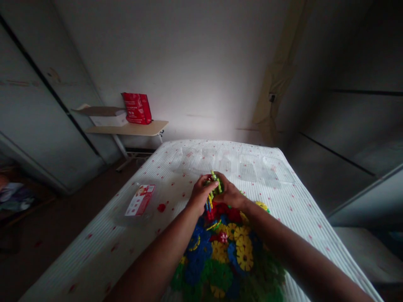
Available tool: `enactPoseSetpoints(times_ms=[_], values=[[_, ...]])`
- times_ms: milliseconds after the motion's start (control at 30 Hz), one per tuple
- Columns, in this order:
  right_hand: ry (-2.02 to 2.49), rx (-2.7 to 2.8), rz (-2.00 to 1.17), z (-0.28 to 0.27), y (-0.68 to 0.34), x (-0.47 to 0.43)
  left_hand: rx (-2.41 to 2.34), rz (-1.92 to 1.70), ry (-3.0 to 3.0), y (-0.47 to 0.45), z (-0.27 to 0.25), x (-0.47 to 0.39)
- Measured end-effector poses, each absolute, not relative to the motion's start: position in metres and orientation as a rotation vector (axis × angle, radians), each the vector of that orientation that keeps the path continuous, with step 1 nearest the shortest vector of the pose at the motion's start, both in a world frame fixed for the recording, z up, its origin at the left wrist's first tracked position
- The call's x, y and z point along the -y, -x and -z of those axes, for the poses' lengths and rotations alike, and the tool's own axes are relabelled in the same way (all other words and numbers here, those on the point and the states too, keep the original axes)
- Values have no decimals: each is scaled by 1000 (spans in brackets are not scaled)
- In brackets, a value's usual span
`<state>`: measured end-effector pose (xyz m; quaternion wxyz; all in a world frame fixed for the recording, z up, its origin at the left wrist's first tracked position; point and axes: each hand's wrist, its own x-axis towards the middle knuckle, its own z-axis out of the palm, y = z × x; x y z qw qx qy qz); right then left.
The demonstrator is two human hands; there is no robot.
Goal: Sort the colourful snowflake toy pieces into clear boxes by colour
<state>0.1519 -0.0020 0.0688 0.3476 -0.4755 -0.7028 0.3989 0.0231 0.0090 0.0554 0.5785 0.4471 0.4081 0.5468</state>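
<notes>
Our L hand (201,192) & R hand (232,194), bare, in dim light: fingers slim next to the arms, w/ a rounded thumb tip (215,184) on the L. Just behind the fingers, our L wrist (195,206) & R wrist (246,204) are bare too, narrower than what follows. Farther back from the fingertips, our L forearm (157,253) & R forearm (292,243) are uncovered, smooth in outline, broadening twd the frame's lower edge. Nail details: too dark & small to tell.
</notes>
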Motion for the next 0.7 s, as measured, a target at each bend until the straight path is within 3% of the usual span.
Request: enactPoseSetpoints(times_ms=[133, 367, 700], values=[[1082, 1793, -1078, -75, -171, 12, -926, -1323, -1035, -32, -73, 5], [1278, 1900, -872, -80, -217, 40, -845, -1162, -1203, -50, -89, 41], [1450, 2075, -416, -65, -253, 82, -750, -971, -1661, -66, -85, 73]])
